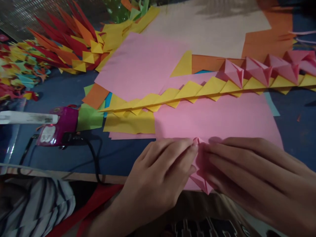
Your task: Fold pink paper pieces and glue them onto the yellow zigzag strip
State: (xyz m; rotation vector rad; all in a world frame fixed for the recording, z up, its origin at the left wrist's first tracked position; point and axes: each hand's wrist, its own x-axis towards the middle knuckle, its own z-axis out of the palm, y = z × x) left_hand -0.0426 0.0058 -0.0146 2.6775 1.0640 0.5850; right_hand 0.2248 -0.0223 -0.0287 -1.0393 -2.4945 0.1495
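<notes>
A small folded pink paper piece point(200, 164) lies at the near table edge, mostly covered by my hands. My left hand point(160, 171) presses on its left side with fingers together and bent, fingertips at the fold. My right hand point(259, 177) lies over its right side, fingers long and close together, tips meeting the left hand's. Both hands pinch and press the same piece. A large pink sheet point(217, 118) lies under and beyond it.
A long chain of folded yellow and pink paper units point(209, 89) crosses the table. Loose pink, yellow, orange and beige sheets lie behind. A spiky red, orange and yellow paper construction point(66, 42) sits far left. A magenta glue gun point(59, 125) with a black cord rests at left.
</notes>
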